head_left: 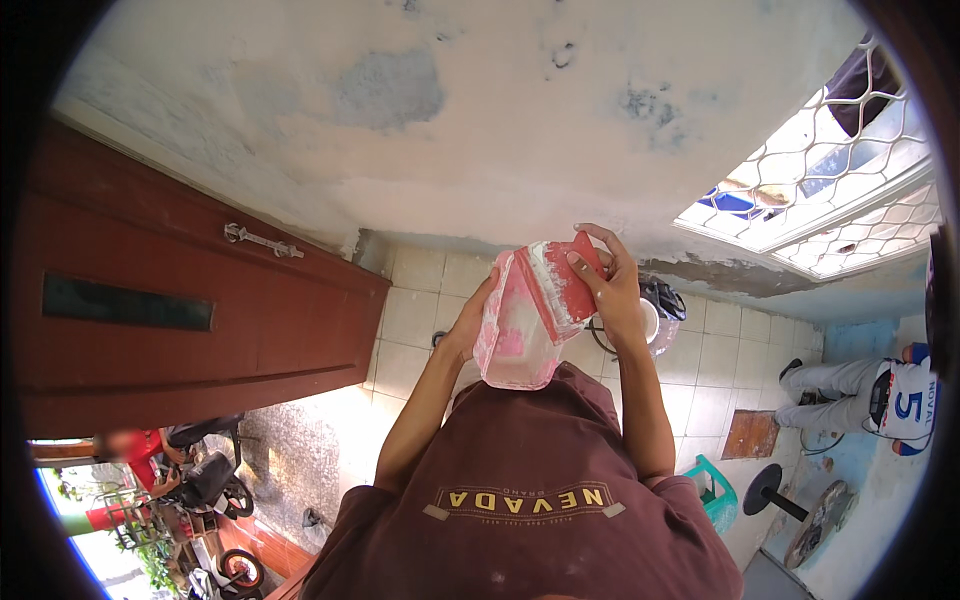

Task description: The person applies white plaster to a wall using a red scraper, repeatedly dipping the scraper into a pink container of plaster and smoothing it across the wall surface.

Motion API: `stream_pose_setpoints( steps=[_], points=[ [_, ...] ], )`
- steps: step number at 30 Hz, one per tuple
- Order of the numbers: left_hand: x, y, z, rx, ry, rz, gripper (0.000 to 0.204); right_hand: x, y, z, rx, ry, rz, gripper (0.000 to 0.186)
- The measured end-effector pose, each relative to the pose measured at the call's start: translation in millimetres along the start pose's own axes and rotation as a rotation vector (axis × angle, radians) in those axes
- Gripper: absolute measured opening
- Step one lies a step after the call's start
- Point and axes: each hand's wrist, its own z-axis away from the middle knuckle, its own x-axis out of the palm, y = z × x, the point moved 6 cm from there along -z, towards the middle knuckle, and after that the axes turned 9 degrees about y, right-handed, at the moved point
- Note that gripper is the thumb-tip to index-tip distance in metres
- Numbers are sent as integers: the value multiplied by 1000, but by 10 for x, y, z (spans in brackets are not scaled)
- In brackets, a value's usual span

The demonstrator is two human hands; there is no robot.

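Observation:
My left hand (470, 324) grips the side of a pinkish-white plastic tub (530, 358), its inside smeared with pale and pink residue. In my right hand (615, 288) is a wide red putty spreader (568, 283), the thumb pressed on its face and the other fingers mostly behind it. White paste coats the spreader's edge, which lies across the tub's opening. Whether the two touch I cannot tell. A patchy, partly plastered wall (500, 150) rises in front of me.
To the left is a reddish-brown door (300, 310); a grilled window (830, 170) is at upper right. A white bucket (650, 322) stands on the tiles beyond my right wrist. A green stool (714, 495), a person (850, 390) and a round-based stand (820, 520) are rightward. Motorcycles (215, 485) and another person (147, 455) appear lower left.

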Motion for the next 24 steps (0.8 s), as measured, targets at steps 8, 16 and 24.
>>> stream_pose_setpoints(
  steps=[8,16,24],
  points=[
    [-124,-184,-45,-69,85,-183,76,-18,-121,-211,-123,131,95,41],
    [80,-159,-31,-52,-22,21,69,146,-114,-489,-151,83,30,41],
    [37,-151,20,-72,24,19,69,178,-66,-590,-175,154,39,39]
  ],
)
